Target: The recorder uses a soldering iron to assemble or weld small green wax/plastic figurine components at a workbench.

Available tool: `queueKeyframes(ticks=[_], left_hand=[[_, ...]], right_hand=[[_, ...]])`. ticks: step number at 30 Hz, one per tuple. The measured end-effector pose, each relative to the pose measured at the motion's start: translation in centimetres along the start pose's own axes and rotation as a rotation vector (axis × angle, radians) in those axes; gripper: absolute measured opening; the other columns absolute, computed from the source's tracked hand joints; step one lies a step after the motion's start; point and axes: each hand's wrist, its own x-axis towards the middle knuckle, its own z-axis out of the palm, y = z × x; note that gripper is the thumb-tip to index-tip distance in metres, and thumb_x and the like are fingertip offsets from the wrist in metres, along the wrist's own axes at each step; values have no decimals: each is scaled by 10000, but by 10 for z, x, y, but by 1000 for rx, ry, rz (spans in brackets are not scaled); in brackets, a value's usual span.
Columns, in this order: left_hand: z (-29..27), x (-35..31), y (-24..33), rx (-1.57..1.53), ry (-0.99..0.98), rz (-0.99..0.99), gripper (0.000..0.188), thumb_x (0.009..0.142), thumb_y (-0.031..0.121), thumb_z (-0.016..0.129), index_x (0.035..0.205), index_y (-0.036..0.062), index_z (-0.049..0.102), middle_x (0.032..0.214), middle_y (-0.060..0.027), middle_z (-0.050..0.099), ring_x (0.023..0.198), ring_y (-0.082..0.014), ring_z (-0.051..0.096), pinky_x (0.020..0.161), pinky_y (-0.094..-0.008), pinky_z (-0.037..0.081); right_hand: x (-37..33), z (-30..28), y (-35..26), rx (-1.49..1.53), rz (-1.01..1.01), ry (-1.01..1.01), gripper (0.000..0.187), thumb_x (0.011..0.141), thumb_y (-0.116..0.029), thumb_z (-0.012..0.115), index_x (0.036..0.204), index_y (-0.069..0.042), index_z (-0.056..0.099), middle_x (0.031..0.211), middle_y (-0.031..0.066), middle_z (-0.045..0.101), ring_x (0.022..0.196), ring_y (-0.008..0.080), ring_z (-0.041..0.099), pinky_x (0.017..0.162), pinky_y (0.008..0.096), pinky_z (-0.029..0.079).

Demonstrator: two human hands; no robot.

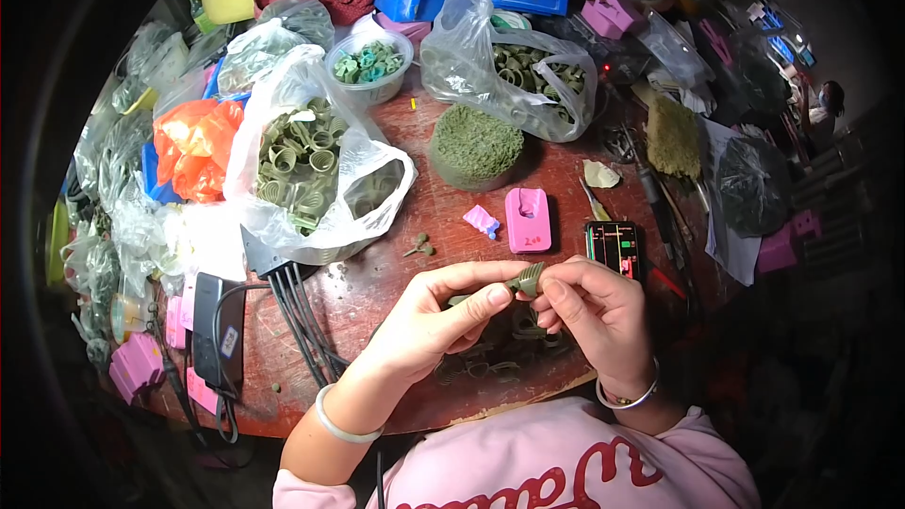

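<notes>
Between my two hands is a small olive-green ribbed ring-like piece (pixel 531 277), held over the near part of the table. Thumb and fingers of my left hand (pixel 451 313) close on its left end. My right hand (pixel 596 311) pinches it from the right with its fingertips. Below the hands lie several similar green pieces (pixel 495 363), partly hidden by them. Just beyond the hands stands a pink block (pixel 528 221) with a recess in it. A small green branched piece (pixel 420 245) lies to the left of my fingers.
On the red table (pixel 396 269), a plastic bag of green rings (pixel 300 170) stands left, another bag (pixel 542 75) at the back. Nearby are a round green pad (pixel 476 146), a tub of pieces (pixel 370 68), a lit phone (pixel 615 247), and black cables (pixel 300 320).
</notes>
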Motion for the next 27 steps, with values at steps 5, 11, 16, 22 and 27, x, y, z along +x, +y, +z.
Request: queueKeyframes(ticks=[5, 11, 16, 22, 27], left_hand=[[1, -1, 2, 44, 21, 9, 375, 903, 229, 673, 1225, 43, 622, 825, 33, 635, 586, -8, 425, 494, -179, 330], [5, 3, -4, 239, 92, 222, 400, 828, 159, 752, 1189, 25, 640, 902, 7, 638, 704, -49, 485, 651, -213, 423], [4, 5, -8, 499, 129, 370, 404, 795, 149, 778, 1157, 18, 657, 917, 10, 640, 729, -58, 485, 686, -221, 429], [4, 5, -9, 445, 134, 345, 413, 791, 166, 784, 1156, 18, 658, 919, 0, 646, 734, -56, 491, 692, -218, 430], [4, 5, -8, 454, 124, 344, 410, 796, 161, 780, 1160, 18, 656, 930, -8, 650, 751, -60, 497, 719, -227, 433]], right_hand=[[0, 1, -1, -7, -7, 7, 133, 942, -34, 563, 1006, 68, 619, 914, 72, 622, 716, 86, 636, 627, 191, 532], [-1, 2, 3, -163, -154, 50, 99, 880, 17, 626, 973, 50, 630, 875, 78, 624, 713, 93, 625, 586, 208, 502], [0, 5, 6, -241, -207, 81, 90, 878, 43, 610, 966, 58, 619, 867, 75, 610, 709, 88, 612, 595, 208, 502], [-1, 7, -1, -183, -117, 120, 79, 872, 19, 624, 943, 50, 638, 832, 102, 643, 672, 107, 643, 562, 226, 507], [-2, 4, 5, -265, -173, 100, 90, 897, 2, 597, 957, 58, 633, 834, 109, 645, 666, 116, 661, 564, 225, 522]])
